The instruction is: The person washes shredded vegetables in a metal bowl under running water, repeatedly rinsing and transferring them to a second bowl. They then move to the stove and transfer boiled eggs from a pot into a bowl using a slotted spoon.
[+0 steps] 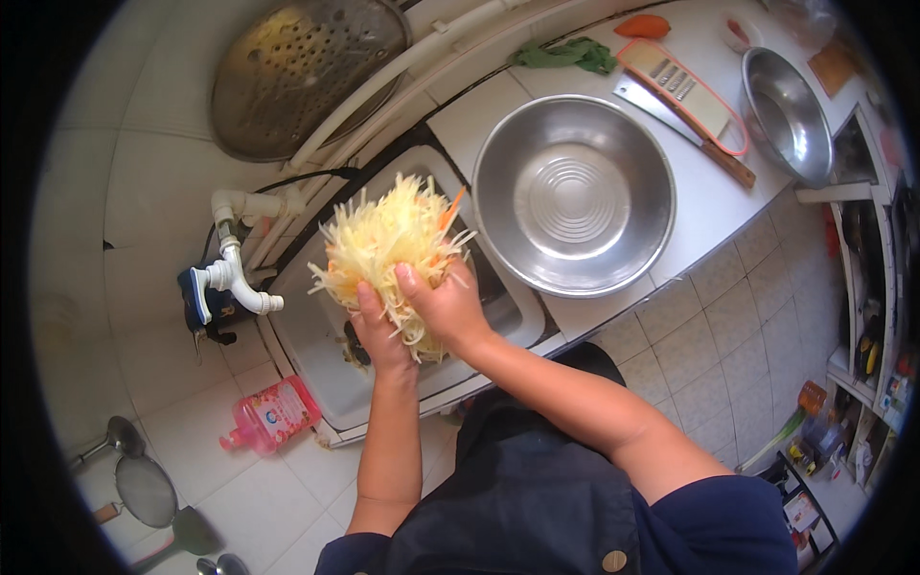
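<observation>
Between my two hands is a large heap of pale shredded vegetable [395,230] with orange shreds, probably carrot, mixed in. My left hand [381,338] grips it from the left and below, thumb up. On the other side, my right hand [449,302] presses in with its thumb on the front of the heap. Loose strands hang down between my wrists. Both hands are over the white sink [309,381], whose basin is partly hidden by them. To the right of the sink, a wide stainless steel bowl [575,194] stands on the white tiled counter with nothing in it.
A white plastic tap [241,277] juts over the sink's left side. Beside the sink stands a pink detergent bottle [277,417]. Behind the bowl lie a green cloth [568,54], a carrot [643,26], a grater [683,93] and a wooden-handled knife [726,162]. A smaller steel bowl [787,115] sits farther right.
</observation>
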A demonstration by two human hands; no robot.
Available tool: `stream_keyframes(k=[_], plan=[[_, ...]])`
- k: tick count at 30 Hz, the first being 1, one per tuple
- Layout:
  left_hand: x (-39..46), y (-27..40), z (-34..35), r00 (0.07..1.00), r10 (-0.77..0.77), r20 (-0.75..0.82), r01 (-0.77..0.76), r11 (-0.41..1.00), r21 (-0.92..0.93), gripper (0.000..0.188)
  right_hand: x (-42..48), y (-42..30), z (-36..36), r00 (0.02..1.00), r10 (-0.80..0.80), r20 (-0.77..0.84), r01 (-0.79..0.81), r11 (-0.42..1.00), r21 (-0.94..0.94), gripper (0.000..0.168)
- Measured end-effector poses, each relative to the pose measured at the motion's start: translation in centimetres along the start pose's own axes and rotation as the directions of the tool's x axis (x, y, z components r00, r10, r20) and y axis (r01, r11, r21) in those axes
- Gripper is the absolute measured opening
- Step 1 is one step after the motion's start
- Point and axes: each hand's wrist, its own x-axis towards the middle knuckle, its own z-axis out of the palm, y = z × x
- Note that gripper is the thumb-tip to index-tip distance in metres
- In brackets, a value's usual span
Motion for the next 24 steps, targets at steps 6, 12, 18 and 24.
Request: stream_keyframes(k=[6, 12, 18, 24], plan=[[-1.6, 1.1, 9.0, 0.951, -0.006, 0.309, -0.017, 0.997, 0.072, 0.049, 1.6, -7.2, -6.3, 0.974, -0.190, -0.122, 0.189, 0.982, -0.020, 0.030], [1.2, -6.8, 15.2, 0.840, -0.238, 0.487, 0.249, 0.968, 0.043, 0.042, 5.6, -5.4, -13.6, 0.934, -0.149, -0.325, 0.109, 0.984, -0.138, 0.032], [3.8, -5.9, 15.5, 0.630, -0.618, 0.470, 0.305, 0.754, 0.582, 0.047, 8.4, -3.0, -24.0, 0.980, 0.098, -0.174, -0.179, 0.813, -0.554, 0.041], [3.0, -1.9, 14.9, 0.689, -0.177, 0.703, -0.563, 0.480, 0.673, 0.033, 7.1, -8.3, -21.1, 0.950, -0.286, -0.125, 0.048, 0.531, -0.846, 0.029]])
